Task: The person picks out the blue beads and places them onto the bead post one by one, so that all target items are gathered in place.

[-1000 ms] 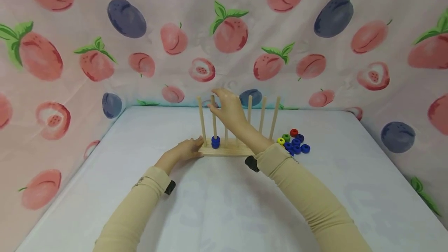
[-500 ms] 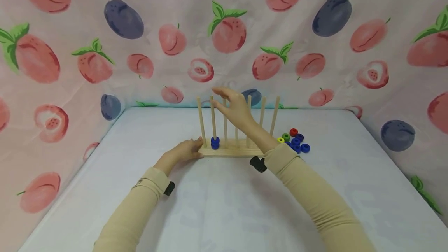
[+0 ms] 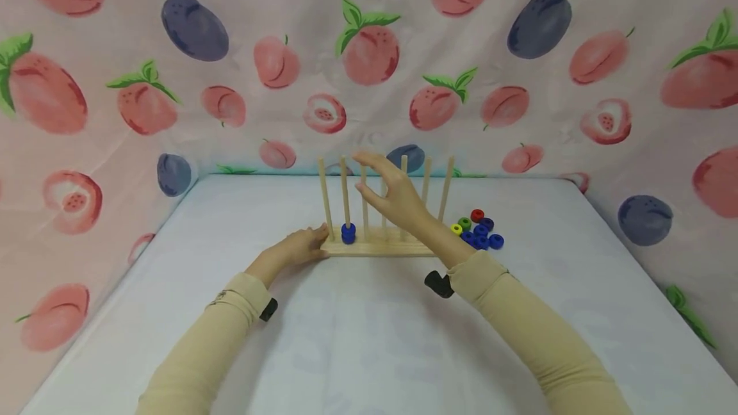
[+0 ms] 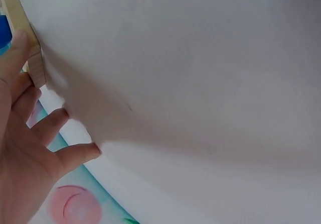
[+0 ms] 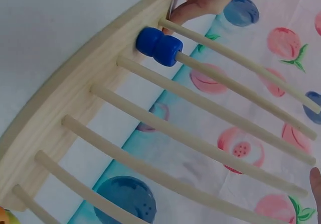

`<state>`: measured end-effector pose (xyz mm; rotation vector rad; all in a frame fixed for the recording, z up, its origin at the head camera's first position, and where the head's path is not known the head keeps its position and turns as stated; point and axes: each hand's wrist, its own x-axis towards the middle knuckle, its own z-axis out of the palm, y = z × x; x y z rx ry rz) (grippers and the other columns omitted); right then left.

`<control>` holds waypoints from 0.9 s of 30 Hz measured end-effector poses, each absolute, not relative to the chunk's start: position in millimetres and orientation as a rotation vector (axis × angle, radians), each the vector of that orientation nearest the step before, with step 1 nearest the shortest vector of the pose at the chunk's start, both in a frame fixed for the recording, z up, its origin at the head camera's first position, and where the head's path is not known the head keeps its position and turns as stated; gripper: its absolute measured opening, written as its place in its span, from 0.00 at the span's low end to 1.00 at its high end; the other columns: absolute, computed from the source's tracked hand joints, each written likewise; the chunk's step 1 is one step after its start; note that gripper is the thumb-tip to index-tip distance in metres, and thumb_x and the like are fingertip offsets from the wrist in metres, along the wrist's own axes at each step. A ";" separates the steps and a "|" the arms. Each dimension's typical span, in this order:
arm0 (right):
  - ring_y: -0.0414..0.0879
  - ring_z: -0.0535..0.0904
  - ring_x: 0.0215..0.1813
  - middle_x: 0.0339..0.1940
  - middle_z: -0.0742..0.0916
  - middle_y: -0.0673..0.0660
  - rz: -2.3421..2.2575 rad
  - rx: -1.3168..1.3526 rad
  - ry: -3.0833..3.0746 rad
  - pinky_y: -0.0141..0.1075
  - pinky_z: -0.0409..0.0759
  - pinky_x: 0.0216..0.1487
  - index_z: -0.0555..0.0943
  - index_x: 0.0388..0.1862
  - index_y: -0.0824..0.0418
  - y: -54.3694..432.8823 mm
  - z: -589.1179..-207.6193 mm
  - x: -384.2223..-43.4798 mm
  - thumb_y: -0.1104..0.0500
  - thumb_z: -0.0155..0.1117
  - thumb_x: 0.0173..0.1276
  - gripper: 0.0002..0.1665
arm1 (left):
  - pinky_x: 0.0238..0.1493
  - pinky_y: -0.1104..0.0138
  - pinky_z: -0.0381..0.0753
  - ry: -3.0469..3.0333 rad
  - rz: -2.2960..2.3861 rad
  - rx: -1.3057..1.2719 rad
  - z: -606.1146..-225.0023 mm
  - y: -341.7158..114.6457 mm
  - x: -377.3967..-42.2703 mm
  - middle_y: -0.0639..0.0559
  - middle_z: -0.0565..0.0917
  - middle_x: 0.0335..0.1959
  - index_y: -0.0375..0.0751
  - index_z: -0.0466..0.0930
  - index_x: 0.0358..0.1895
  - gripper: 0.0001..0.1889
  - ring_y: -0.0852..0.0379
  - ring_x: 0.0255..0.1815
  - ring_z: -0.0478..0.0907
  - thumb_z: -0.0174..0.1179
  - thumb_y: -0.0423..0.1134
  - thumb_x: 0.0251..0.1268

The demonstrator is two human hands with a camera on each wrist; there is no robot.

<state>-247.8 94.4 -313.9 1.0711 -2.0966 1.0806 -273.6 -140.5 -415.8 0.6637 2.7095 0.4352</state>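
Note:
A wooden stand (image 3: pixel 375 249) with a row of several upright pegs sits in the middle of the table. Two blue beads (image 3: pixel 348 234) are stacked at the foot of its second peg from the left; the right wrist view shows the same blue beads (image 5: pixel 159 46) touching each other. My left hand (image 3: pixel 296 247) holds the stand's left end, thumb in front and fingers at the end and behind; in the left wrist view the left hand (image 4: pixel 30 148) has its outer fingers spread. Fingers parted and nothing between them, my right hand (image 3: pixel 398 194) hovers by the upper part of the middle pegs.
Right of the stand lies a loose cluster of beads: a red bead (image 3: pixel 477 216), a green bead (image 3: pixel 464 223), a yellow bead (image 3: pixel 456 229) and several blue ones (image 3: pixel 496 241). A white cloth covers the table (image 3: pixel 357 325). Behind hangs a fruit-patterned curtain (image 3: pixel 369 114).
My right hand has drawn off the second peg, moving right and slightly down with its fingers parting wider. The left hand stays on the stand, and the blue beads remain in place.

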 end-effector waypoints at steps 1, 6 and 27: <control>0.56 0.74 0.62 0.60 0.78 0.67 1.081 1.080 -2.109 0.45 0.72 0.66 0.71 0.61 0.70 95.4 -314.9 -245.7 0.68 0.63 0.63 0.27 | 0.68 0.36 0.55 2.712 0.434 0.666 -415.7 -141.3 -273.8 0.37 0.55 0.72 0.35 0.52 0.72 0.35 0.28 0.69 0.55 0.54 0.47 0.69; 0.56 0.74 0.62 0.60 0.78 0.65 1.093 1.127 -2.157 0.48 0.73 0.65 0.71 0.62 0.69 103.7 -319.7 -234.6 0.66 0.66 0.61 0.30 | 0.68 0.36 0.55 2.714 0.437 0.678 -416.7 -144.5 -275.0 0.37 0.54 0.73 0.35 0.52 0.72 0.35 0.28 0.70 0.54 0.54 0.47 0.69; 0.50 0.80 0.48 0.49 0.84 0.61 1.014 1.091 -2.243 0.43 0.82 0.47 0.79 0.53 0.66 183.3 -341.2 -215.6 0.69 0.73 0.51 0.27 | 0.70 0.41 0.55 2.696 0.471 0.780 -416.4 -143.6 -272.5 0.36 0.54 0.72 0.32 0.55 0.70 0.32 0.26 0.69 0.54 0.54 0.44 0.69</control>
